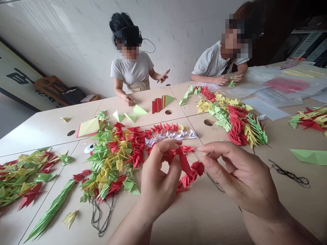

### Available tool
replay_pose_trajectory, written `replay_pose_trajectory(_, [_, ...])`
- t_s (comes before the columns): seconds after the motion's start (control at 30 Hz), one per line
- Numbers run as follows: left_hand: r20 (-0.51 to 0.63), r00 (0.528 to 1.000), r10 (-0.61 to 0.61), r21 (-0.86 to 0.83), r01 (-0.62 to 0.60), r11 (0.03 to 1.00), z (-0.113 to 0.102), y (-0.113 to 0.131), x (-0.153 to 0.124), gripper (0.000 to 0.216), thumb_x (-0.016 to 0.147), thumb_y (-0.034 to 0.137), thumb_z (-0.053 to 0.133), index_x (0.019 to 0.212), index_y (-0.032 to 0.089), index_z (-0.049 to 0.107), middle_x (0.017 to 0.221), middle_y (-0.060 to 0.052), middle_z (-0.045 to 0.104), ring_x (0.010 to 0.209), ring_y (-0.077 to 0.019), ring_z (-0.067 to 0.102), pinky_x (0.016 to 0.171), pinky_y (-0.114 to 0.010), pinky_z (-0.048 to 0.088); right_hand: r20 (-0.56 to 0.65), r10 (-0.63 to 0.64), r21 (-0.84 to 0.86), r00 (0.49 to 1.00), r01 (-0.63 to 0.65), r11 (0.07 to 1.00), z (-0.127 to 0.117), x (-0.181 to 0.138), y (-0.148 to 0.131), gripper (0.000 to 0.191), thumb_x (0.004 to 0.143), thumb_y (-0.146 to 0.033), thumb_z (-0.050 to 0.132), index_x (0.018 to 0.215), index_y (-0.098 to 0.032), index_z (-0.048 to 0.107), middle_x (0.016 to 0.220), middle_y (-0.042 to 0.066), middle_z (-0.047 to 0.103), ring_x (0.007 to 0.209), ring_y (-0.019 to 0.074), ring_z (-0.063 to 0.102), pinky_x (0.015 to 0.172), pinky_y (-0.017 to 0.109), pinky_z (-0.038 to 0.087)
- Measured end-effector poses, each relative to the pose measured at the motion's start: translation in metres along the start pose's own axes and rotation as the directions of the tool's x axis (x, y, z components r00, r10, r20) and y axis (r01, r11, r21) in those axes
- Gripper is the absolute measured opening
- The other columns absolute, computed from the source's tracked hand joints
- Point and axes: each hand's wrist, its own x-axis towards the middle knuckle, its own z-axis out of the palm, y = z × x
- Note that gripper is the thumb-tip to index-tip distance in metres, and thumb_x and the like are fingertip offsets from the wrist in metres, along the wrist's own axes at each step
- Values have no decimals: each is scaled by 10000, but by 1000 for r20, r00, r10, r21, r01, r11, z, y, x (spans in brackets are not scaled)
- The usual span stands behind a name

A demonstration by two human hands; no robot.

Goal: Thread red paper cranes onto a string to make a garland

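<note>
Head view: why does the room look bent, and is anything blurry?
Head view: wide lens bows the wall and table edges; light soft, shadows faint; left hand, right hand and red crane string sharp; people opposite partly pixelated.

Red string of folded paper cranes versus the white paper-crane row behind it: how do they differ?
The red string of folded paper cranes is pinched in the left hand; the white row of paper cranes lies untouched on the wooden table. The red string slants; the white row runs sideways. Both are folded paper.
</note>
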Motion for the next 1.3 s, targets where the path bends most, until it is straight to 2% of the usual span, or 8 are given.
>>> replay_pose_trajectory(0.17, [182, 983, -33, -22, 38, 999, -1, 2, 0, 175, 924, 112, 495, 990, 205, 628, 932, -54, 659, 769, -143, 611, 673, -258, 512, 88, -12, 90, 996, 4, 996, 3, -3, 3, 230, 899, -155, 614, 1106, -253, 600, 826, -19, 675, 731, 108, 655, 666, 185, 549])
replay_pose_trajectory(0.4, [341, 899, -274, -355, 393, 848, -2, 6, 9, 103, 862, 276, 685, 878, 178, 662, 714, -5, 621, 557, -86, 565, 490, -183, 466, 185, -11, 83, 983, -4, 997, 4, 1, 1, 298, 899, -155, 612, 1176, -244, 544, 723, -51, 615, 666, 99, 628, 662, 177, 547])
replay_pose_trajectory(0.57, [412, 870, -271, -490, 462, 739, -5, -1, 11, 146, 812, 242, 749, 945, 197, 711, 726, 7, 614, 629, -84, 584, 569, -184, 492, 240, -23, 102, 970, -1, 995, -1, 1, 2, 355, 892, -131, 607, 1217, -264, 556, 764, -38, 631, 702, 110, 640, 693, 198, 556])
replay_pose_trajectory(0.7, [501, 825, -261, -524, 529, 667, -4, -2, 10, 92, 807, 224, 755, 832, 158, 697, 764, -19, 673, 715, -113, 635, 661, -219, 525, 344, -22, 68, 939, -2, 998, -5, -1, 1, 382, 899, -163, 617, 1253, -291, 553, 894, -5, 700, 766, 130, 675, 683, 209, 560])
replay_pose_trajectory(0.8, [504, 819, -274, -500, 535, 681, -3, 0, 10, 84, 837, 216, 724, 814, 147, 683, 777, -26, 694, 744, -111, 643, 693, -216, 523, 413, -13, 57, 910, -11, 998, -7, -1, 0, 398, 914, -192, 606, 1292, -298, 541, 962, 5, 713, 782, 133, 675, 713, 223, 560])
replay_pose_trajectory(0.93, [410, 844, -346, -411, 509, 756, -10, -3, 6, 169, 819, 273, 748, 757, 147, 653, 650, 31, 587, 560, -37, 493, 531, -137, 408, 413, 90, 35, 906, -115, 993, -11, -3, 3, 415, 920, -224, 595, 1324, -298, 536, 823, -27, 672, 715, 120, 642, 676, 216, 542])
replay_pose_trajectory(1.1, [325, 796, -511, -244, 593, 768, -34, -23, -18, 317, 780, 404, 765, 724, 150, 584, 574, 57, 471, 492, -40, 384, 453, -147, 317, 537, 267, -50, 800, -286, 957, -19, -26, 20, 349, 914, -336, 612, 1262, -313, 603, 743, -43, 634, 637, 111, 589, 619, 222, 497])
replay_pose_trajectory(1.3, [266, 674, -689, -126, 733, 668, -49, -48, -61, 445, 734, 542, 753, 707, 152, 540, 564, 62, 438, 478, -45, 330, 444, -164, 277, 623, 467, -104, 628, -525, 845, -20, -75, 39, 283, 917, -371, 584, 1169, -288, 682, 850, -1, 707, 751, 147, 649, 674, 245, 498])
